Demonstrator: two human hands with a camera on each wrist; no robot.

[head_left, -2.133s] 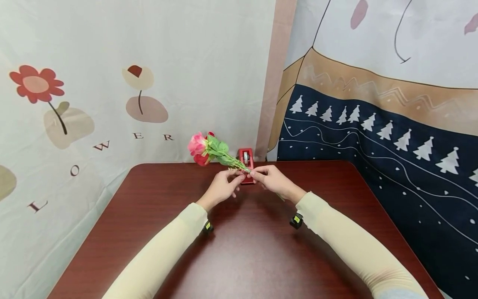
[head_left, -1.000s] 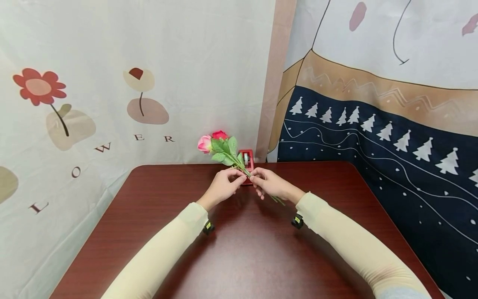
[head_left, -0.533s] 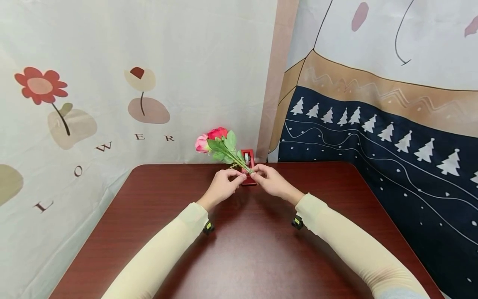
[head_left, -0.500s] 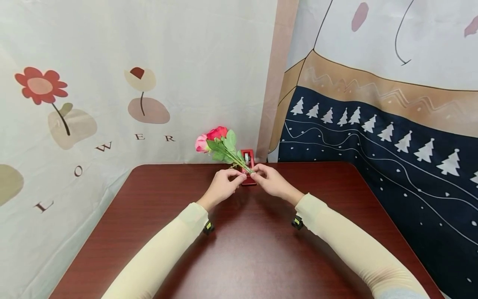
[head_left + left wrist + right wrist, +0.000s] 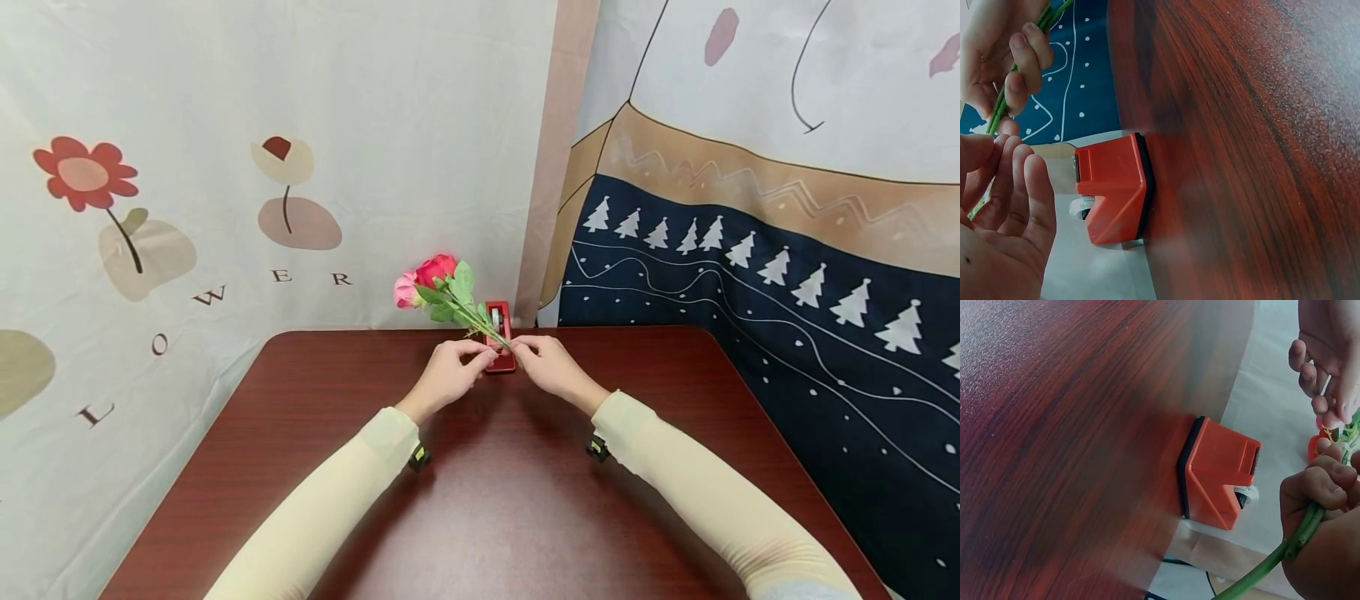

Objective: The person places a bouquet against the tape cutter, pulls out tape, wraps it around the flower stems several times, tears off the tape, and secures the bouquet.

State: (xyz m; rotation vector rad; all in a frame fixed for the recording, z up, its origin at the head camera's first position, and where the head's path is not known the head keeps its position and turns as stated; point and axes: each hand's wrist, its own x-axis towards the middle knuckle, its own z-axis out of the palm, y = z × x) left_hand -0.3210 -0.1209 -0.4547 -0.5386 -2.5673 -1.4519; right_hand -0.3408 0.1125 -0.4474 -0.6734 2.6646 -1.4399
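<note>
Several artificial roses, pink and red (image 5: 435,270) with green leaves, lean up and left over the back of the table. My right hand (image 5: 551,364) grips their green stems (image 5: 1304,531), fingers curled round them in the right wrist view. Just left of it, my left hand (image 5: 447,373) brings thumb and fingertips together beside the stems. It seems to pinch a thin clear strip of tape, too faint to see well. Under the hands stands a red tape dispenser (image 5: 1116,187) with a roll in it, apart from the fingers in both wrist views.
The dark red wooden table (image 5: 495,500) ends close behind the dispenser. A pale printed cloth (image 5: 420,150) hangs at the back, and a navy cloth with white trees (image 5: 750,333) at the right.
The roses have turned about their stems: the red bloom has come up above the pink one. Right fingers have shifted on the stems; the left hand has hardly moved.
</note>
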